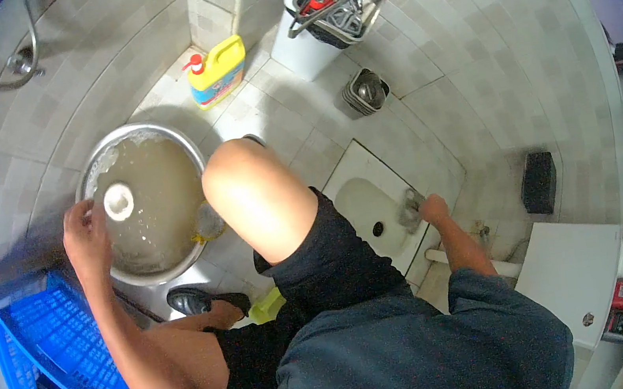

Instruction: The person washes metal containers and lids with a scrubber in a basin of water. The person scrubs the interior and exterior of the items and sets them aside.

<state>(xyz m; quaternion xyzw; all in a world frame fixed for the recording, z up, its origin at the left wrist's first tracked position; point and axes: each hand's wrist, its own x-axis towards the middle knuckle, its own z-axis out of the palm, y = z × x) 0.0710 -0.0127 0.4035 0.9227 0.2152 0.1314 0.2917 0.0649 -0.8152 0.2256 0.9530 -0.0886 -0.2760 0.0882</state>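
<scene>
A round metal basin (165, 276) holds murky, foamy water. My left hand (87, 235) is at its left rim, with fingers bent; whether it grips anything is unclear. A small round white item (118, 202) lies in the water just right of these fingers. On the right, my right hand (434, 208) holds a greyish, blurred item (411, 210) over the edge of a white squat toilet (368, 195). What that item is cannot be made out. A grey scrubber with yellow edging (209, 222) rests against the basin's right rim, beside my knee.
A yellow jug with a red pump (218, 73) stands on the tiled floor. Metal utensils fill a container (341, 5) on a white bin (302, 46); stacked small containers (366, 91) are nearby. Blue plastic baskets (62, 373) stand lower left, a white cabinet (574, 277) lower right.
</scene>
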